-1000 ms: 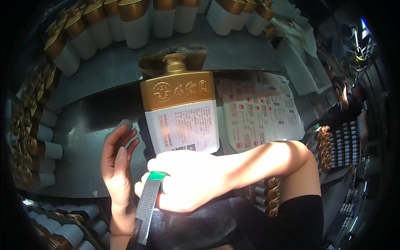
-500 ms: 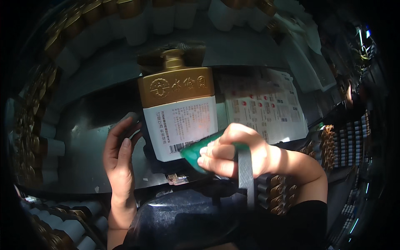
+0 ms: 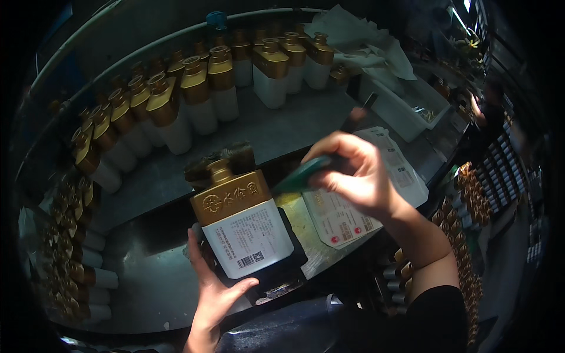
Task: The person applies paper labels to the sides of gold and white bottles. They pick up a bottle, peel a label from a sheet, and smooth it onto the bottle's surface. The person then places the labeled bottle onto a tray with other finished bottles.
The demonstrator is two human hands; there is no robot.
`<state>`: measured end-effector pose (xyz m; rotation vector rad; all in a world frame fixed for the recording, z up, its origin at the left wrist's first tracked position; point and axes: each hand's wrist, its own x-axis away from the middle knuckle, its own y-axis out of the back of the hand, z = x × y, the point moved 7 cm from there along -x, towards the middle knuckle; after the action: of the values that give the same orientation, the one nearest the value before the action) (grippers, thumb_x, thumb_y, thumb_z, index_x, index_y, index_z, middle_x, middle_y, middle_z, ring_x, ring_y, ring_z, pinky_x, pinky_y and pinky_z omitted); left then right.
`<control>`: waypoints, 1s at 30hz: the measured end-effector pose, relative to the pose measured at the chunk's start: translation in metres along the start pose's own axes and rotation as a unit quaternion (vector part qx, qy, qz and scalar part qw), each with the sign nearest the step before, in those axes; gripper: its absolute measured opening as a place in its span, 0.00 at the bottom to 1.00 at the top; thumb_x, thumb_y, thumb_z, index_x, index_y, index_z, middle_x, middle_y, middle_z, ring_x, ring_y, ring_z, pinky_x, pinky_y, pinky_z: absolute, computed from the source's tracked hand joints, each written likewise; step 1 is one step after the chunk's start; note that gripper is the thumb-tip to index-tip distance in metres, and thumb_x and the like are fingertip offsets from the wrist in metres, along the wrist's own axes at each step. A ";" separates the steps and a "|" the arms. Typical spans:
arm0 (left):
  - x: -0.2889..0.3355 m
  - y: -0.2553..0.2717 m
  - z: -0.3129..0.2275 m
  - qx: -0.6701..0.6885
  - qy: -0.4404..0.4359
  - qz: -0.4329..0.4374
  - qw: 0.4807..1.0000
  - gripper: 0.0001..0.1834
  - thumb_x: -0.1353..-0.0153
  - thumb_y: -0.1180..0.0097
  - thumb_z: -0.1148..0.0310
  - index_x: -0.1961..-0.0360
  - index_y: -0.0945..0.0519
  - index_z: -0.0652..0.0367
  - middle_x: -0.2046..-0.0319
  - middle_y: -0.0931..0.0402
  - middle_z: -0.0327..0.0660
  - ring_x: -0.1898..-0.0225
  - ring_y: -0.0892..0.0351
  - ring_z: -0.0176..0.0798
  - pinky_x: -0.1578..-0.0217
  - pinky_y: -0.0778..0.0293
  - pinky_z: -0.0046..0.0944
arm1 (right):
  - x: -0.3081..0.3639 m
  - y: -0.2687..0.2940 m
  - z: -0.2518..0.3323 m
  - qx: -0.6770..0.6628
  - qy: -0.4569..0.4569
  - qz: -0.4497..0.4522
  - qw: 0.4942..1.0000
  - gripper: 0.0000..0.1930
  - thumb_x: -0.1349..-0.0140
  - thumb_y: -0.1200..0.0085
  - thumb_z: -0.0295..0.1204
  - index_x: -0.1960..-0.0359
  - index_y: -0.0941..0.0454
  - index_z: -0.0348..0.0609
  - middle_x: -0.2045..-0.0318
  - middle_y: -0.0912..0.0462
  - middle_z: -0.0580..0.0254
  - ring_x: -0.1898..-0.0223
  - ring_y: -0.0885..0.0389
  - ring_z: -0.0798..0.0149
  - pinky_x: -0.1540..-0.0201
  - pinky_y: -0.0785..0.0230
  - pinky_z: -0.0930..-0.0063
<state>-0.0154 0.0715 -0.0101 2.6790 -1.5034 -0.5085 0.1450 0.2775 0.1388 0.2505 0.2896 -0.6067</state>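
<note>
A flat bottle with a gold shoulder and neck and a white body lies face up on a dark holder. Printed text and a barcode show on its white face. My left hand is open at the lower left corner, fingers along the side and thumb by the base; whether it touches cannot be made out. In my right hand is a green scraper, pinched between thumb and fingers beside the gold shoulder. Some motion blur softens it. A blurred dark strip sticks up beyond that hand.
Sheets of printed labels lie right of the bottle. Similar gold-and-white bottles stand in a curve along the far and left sides. A white bin is at the far right. Someone in dark clothing is beyond it.
My right hand has lifted the scraper from the bottle's lower face up and right. My left hand has come to the bottle's lower corner. The view has shifted, showing more of the far bottles.
</note>
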 end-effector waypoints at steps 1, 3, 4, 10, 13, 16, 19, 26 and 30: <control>-0.008 -0.006 -0.003 0.041 0.061 -0.011 0.997 0.75 0.63 0.20 0.65 0.26 0.69 0.43 0.36 0.41 0.59 0.36 0.35 0.50 0.38 0.36 0.51 | -0.001 0.045 -0.007 -0.070 -0.045 -0.085 0.993 0.17 0.36 0.40 0.31 0.50 0.29 0.39 0.59 0.21 0.60 0.57 0.19 0.68 0.51 0.24 0.72; -0.015 0.000 -0.015 0.029 0.006 -0.047 0.998 0.71 0.60 0.23 0.75 0.26 0.68 0.47 0.51 0.24 0.49 0.48 0.23 0.40 0.42 0.30 0.44 | 0.007 0.105 -0.031 -0.165 -0.049 -0.192 0.966 0.18 0.35 0.42 0.38 0.51 0.29 0.40 0.58 0.22 0.59 0.55 0.21 0.67 0.51 0.25 0.70; -0.017 0.007 -0.034 0.075 -0.053 -0.057 0.994 0.68 0.58 0.25 0.77 0.26 0.66 0.46 0.50 0.24 0.52 0.47 0.22 0.42 0.43 0.28 0.45 | 0.020 0.124 -0.038 -0.154 -0.070 -0.209 0.963 0.18 0.35 0.41 0.40 0.52 0.28 0.41 0.58 0.22 0.59 0.56 0.21 0.68 0.51 0.26 0.70; -0.010 0.004 -0.083 -0.292 -0.223 0.021 0.930 0.48 0.66 0.27 0.77 0.37 0.29 0.50 0.45 0.26 0.50 0.44 0.25 0.53 0.35 0.40 0.60 | 0.058 0.060 -0.096 -0.186 -0.242 -0.155 0.940 0.21 0.34 0.47 0.49 0.80 0.28 0.49 0.89 0.33 0.73 0.85 0.35 0.78 0.80 0.43 0.82; -0.023 -0.032 -0.069 -0.380 -0.165 0.080 0.907 0.46 0.72 0.24 0.70 0.42 0.23 0.37 0.42 0.29 0.44 0.34 0.39 0.55 0.32 0.54 0.67 | 0.065 0.003 -0.081 0.004 -0.225 0.001 0.974 0.15 0.32 0.52 0.37 0.64 0.17 0.38 0.82 0.24 0.71 0.77 0.28 0.80 0.73 0.37 0.84; -0.027 -0.037 -0.074 -0.351 -0.131 0.082 0.923 0.46 0.72 0.24 0.70 0.43 0.22 0.39 0.41 0.30 0.46 0.32 0.42 0.57 0.33 0.55 0.68 | 0.081 -0.032 -0.068 0.062 -0.230 0.082 0.968 0.10 0.36 0.44 0.28 0.56 0.17 0.39 0.70 0.15 0.62 0.69 0.21 0.76 0.65 0.29 0.80; -0.017 -0.025 -0.073 -0.243 -0.086 0.020 0.966 0.42 0.68 0.24 0.72 0.43 0.21 0.46 0.34 0.43 0.59 0.32 0.44 0.63 0.35 0.43 0.56 | 0.102 -0.037 -0.078 0.110 -0.197 0.125 0.966 0.10 0.37 0.42 0.32 0.57 0.17 0.44 0.70 0.15 0.60 0.71 0.19 0.72 0.67 0.29 0.79; -0.019 -0.009 -0.040 -0.079 -0.081 -0.028 0.993 0.45 0.48 0.31 0.51 0.34 0.34 0.62 0.32 0.45 0.57 0.30 0.46 0.55 0.32 0.48 0.53 | 0.179 0.061 -0.099 0.213 -0.201 -0.092 0.952 0.08 0.36 0.45 0.26 0.61 0.16 0.39 0.74 0.16 0.62 0.76 0.21 0.74 0.71 0.30 0.81; -0.056 0.017 -0.018 0.006 0.089 -0.091 0.992 0.45 0.38 0.50 0.38 0.32 0.39 0.63 0.34 0.39 0.51 0.33 0.40 0.46 0.35 0.42 0.44 | 0.162 0.048 -0.083 0.178 -0.201 -0.049 0.962 0.13 0.38 0.41 0.32 0.52 0.18 0.44 0.78 0.18 0.64 0.80 0.21 0.72 0.74 0.29 0.77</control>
<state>-0.0514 0.1067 0.0248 2.7998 -1.2303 -0.2572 0.2840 0.2569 0.0138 0.4525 -0.2051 -0.7919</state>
